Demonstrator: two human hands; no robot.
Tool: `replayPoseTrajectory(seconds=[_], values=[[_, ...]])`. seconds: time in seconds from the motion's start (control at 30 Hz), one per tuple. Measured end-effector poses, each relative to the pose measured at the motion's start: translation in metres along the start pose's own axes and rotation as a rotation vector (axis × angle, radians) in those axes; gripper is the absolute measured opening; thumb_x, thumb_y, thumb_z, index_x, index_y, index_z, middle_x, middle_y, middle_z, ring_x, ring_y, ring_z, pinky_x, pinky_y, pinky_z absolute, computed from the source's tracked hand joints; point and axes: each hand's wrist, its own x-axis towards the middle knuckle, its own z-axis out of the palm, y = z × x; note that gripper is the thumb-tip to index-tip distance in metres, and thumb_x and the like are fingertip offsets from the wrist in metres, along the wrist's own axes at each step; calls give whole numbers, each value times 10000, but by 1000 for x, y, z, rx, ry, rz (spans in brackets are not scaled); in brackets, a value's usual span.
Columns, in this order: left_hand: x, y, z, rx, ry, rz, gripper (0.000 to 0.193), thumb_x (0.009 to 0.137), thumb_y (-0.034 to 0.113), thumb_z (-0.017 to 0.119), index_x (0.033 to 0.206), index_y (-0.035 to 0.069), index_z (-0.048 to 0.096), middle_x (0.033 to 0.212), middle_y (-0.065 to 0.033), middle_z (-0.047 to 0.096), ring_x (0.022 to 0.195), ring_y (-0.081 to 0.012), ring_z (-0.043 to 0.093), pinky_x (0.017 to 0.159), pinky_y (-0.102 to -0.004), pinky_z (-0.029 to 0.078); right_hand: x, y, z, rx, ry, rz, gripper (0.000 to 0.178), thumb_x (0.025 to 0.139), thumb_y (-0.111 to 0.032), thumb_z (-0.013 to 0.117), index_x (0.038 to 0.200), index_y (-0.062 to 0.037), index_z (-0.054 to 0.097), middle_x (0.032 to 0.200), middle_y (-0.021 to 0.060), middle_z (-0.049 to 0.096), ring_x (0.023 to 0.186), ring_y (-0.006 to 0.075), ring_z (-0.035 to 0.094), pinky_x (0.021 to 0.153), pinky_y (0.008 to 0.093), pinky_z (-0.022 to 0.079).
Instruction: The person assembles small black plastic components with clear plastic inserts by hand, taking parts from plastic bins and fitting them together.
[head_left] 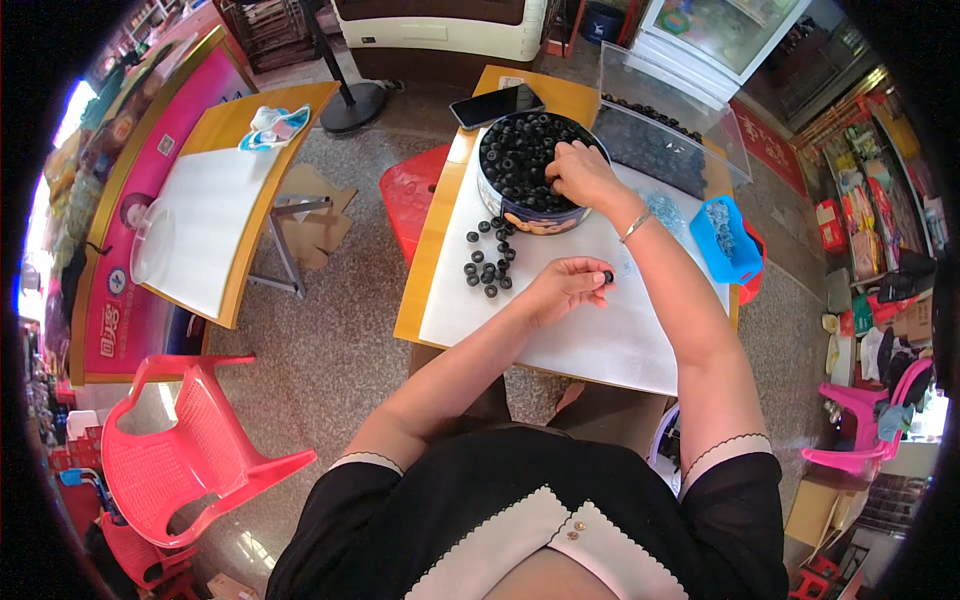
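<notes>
My left hand (568, 290) is over the white tabletop (600, 345), thumb and fingers closed on a small round black piece with a hole (608, 277). My right hand (585, 172) reaches into a round tin (540, 220) filled with similar black pieces (525, 150). Its fingers are bent together among them, and what they grip is hidden. Several loose black pieces (489, 270) lie on the table, left of my left hand. Beyond my right forearm is a spread of small clear bits (662, 208), beside a blue tray (725, 260) holding more of them.
A clear plastic bin (655, 150) with black pieces stands at the table's far right. Behind the tin lies a phone (497, 106). A red stool (410, 195) touches the table's left side. Farther left are another table (205, 220) and a pink chair (200, 450).
</notes>
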Motion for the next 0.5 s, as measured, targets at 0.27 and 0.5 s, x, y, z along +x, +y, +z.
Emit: replayPoseTrajectory(seconds=[0.27, 0.5], values=[[-2, -3, -4, -49, 2, 28, 210, 871, 72, 573, 1056, -28, 579, 922, -89, 614, 801, -149, 601, 736, -320, 522, -14, 8, -12, 388, 245, 1, 131, 742, -175, 638, 811, -72, 681, 829, 89, 583, 811, 250, 557, 727, 357, 424], [-3, -10, -13, -238, 85, 200, 213, 879, 115, 573, 1057, 0, 564, 935, -103, 618, 771, -141, 596, 744, -288, 519, -134, -2, -12, 678, 425, 248, 94, 782, -117, 643, 795, -23, 637, 906, 88, 585, 817, 192, 572, 766, 303, 443]])
